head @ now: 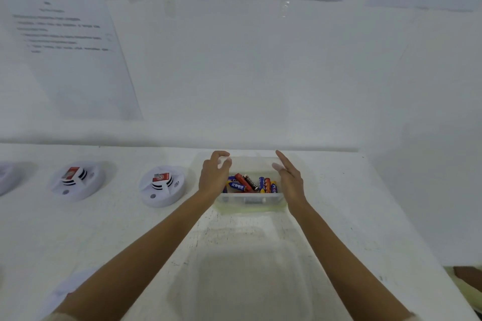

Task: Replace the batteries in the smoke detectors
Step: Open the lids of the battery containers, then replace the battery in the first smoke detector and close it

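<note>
Forearms: nearest my view, the left forearm (146, 247) and right forearm (339, 247) are bare and stretch up from the bottom corners over the white table (352, 216).
Left hand (214, 177): at the left side of the clear box (250, 200), its fingers curled at the far left corner of the rim. It is blurred there, so I cannot tell whether it actually grips the box.
Right hand (289, 177): just beside the box's right wall, fingers nearly straight and pointing away from me, thumb towards the box. I see nothing held in it.
Clear box: near the table's far edge, between the two hands.
Batteries (250, 184): a loose heap of blue, red, orange and dark cells lying on the floor of the box.
Near smoke detector (163, 186): white and round with a red label on top, on the table just left of the left hand, not touching it.
Second smoke detector (77, 180): same kind, further left and apart from the first.
Third smoke detector (6, 177): cut off by the left edge.
Wall sheets (73, 60): printed paper on the white wall behind, the text too blurred for me to read.
</note>
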